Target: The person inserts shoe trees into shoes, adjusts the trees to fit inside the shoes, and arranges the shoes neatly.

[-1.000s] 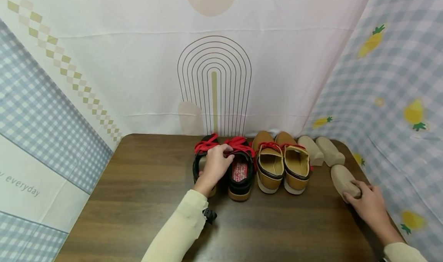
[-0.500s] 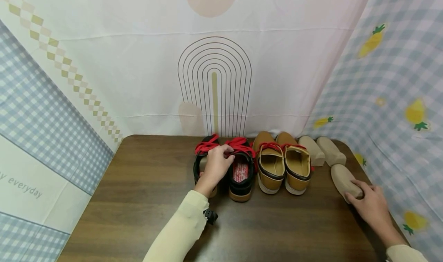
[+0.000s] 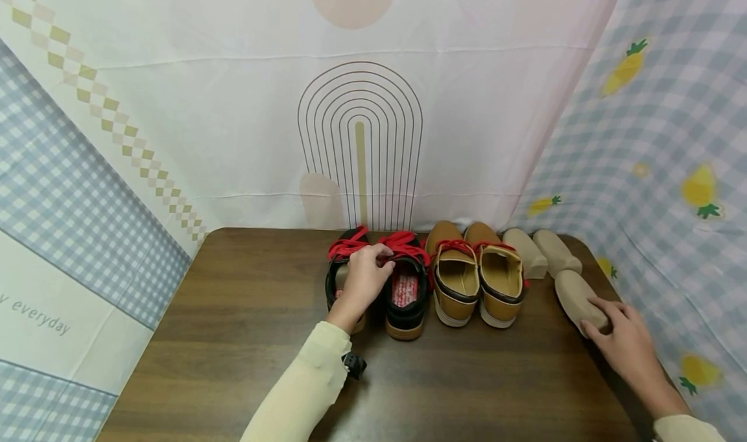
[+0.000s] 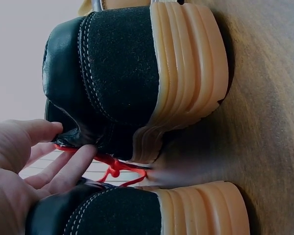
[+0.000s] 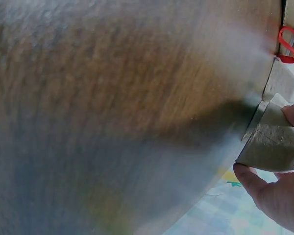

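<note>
My left hand (image 3: 366, 277) pinches the collar edge of the right-hand black shoe (image 3: 404, 319), with its thumb on the inner side in the left wrist view. This shoe has red laces and a red-and-white insole. Beside it, the other black shoe (image 4: 112, 213) is partly hidden by my hand; something beige shows in its opening. At the table's right side my right hand (image 3: 627, 345) grips the near end of a beige moulded-pulp shoe insert (image 3: 572, 295). Its far end lies close to two similar inserts, a left one (image 3: 522, 251) and a right one (image 3: 556, 254).
Two tan shoes with red laces, a left one (image 3: 452, 307) and a right one (image 3: 500, 307), stand between the black shoes and the inserts. The wooden table (image 3: 251, 312) meets a hanging cloth (image 3: 245, 124) at the back and checked cloth (image 3: 659, 234) at the right.
My right hand has shifted the insert slightly farther back, so its far end is nearer the two others. The left hand has stayed at the black shoe.
</note>
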The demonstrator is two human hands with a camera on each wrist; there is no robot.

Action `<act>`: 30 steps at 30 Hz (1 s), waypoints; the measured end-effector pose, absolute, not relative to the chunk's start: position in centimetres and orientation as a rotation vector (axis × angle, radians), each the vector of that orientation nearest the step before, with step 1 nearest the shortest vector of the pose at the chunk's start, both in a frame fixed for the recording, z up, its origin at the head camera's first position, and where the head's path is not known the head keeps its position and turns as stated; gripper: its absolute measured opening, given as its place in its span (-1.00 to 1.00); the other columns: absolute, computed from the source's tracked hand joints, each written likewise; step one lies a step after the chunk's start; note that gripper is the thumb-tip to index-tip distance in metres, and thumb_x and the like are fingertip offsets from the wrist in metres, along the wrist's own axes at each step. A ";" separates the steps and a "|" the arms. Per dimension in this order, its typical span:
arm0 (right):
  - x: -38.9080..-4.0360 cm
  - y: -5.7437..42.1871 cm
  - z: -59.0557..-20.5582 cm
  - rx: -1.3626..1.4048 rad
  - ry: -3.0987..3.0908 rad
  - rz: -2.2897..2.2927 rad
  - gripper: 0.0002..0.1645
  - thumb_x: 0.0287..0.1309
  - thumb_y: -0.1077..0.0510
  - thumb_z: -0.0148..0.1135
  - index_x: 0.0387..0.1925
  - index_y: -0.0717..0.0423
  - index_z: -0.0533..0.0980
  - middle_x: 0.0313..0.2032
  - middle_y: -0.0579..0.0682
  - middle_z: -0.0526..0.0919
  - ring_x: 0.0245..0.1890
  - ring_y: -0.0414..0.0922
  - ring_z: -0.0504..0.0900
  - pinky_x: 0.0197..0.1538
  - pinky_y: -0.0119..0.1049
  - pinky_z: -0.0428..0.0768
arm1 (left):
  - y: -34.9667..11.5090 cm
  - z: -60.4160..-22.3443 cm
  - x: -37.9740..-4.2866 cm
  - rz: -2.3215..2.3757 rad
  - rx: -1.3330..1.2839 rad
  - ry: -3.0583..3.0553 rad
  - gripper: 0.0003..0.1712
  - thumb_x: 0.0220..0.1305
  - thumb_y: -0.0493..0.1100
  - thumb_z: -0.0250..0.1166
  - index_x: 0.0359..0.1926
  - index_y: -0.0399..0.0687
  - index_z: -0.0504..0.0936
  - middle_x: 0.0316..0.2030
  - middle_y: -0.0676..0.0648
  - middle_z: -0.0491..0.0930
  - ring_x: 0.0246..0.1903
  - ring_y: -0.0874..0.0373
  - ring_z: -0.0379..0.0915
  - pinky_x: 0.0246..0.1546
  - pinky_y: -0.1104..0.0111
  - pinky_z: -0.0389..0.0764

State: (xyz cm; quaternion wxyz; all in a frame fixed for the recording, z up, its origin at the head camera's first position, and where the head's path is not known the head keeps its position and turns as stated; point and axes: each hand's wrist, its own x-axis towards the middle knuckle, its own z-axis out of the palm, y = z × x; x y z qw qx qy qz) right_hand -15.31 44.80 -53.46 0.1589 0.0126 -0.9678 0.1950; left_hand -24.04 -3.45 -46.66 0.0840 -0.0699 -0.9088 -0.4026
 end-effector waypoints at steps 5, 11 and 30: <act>-15.2 44.4 -53.0 0.068 -2.724 0.544 -0.41 0.08 0.30 0.50 0.18 0.29 0.54 0.03 0.43 0.49 -0.16 0.25 0.46 -0.28 0.04 0.39 | -3.4 -46.7 -24.0 -1.204 -0.210 -2.712 -0.84 0.31 -0.23 0.44 -0.09 -0.04 0.77 -0.10 -0.07 0.77 -0.11 0.05 0.70 -0.10 0.15 0.70; -15.1 43.8 -52.2 0.128 -2.660 0.533 -0.39 -0.02 0.34 0.55 0.13 0.26 0.58 -0.01 0.37 0.52 -0.20 0.23 0.49 -0.32 -0.04 0.38 | -3.5 -46.7 -24.1 -1.199 -0.214 -2.704 -0.85 0.31 -0.23 0.44 -0.11 -0.03 0.77 -0.11 -0.06 0.78 -0.12 0.05 0.70 -0.10 0.15 0.70; -14.7 40.2 -47.9 0.231 -2.637 0.553 -0.38 0.02 0.28 0.56 0.17 0.19 0.59 0.05 0.35 0.50 -0.05 0.32 0.49 -0.20 0.31 0.42 | -3.6 -46.6 -24.0 -1.266 -0.193 -2.679 -0.86 0.30 -0.23 0.44 -0.12 -0.05 0.78 -0.12 -0.06 0.78 -0.12 0.05 0.70 -0.11 0.14 0.69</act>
